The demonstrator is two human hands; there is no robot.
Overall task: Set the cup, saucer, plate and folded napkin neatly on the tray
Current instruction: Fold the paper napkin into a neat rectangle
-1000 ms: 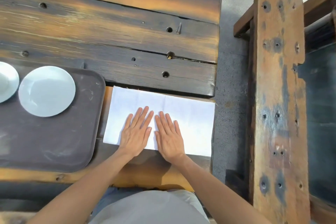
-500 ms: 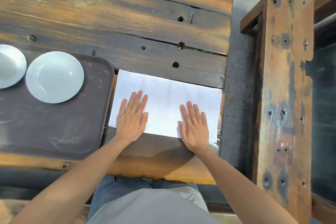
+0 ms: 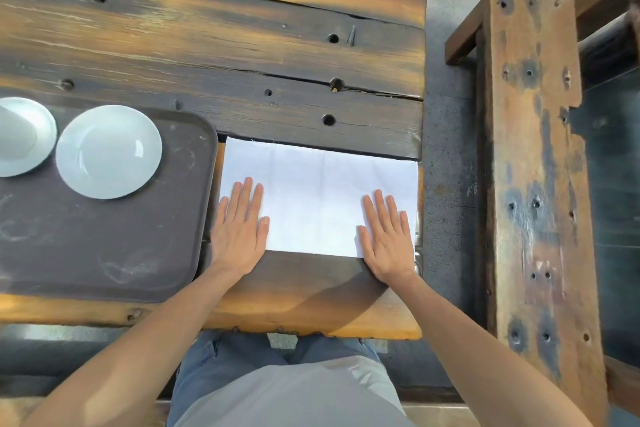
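One desk carried one tray at nine o'clock, holding two white dishes: a plate and another cut off by the frame. One napkin lay at centre under the left hand and right hand, fingers flat and holding nothing. Uneven pressure could skew the crease. No cup was visible.

A dark, weathered plank table with bolt holes and warm orange light streaks stands beside a grey speckled concrete floor and a rough, stained wooden bench.
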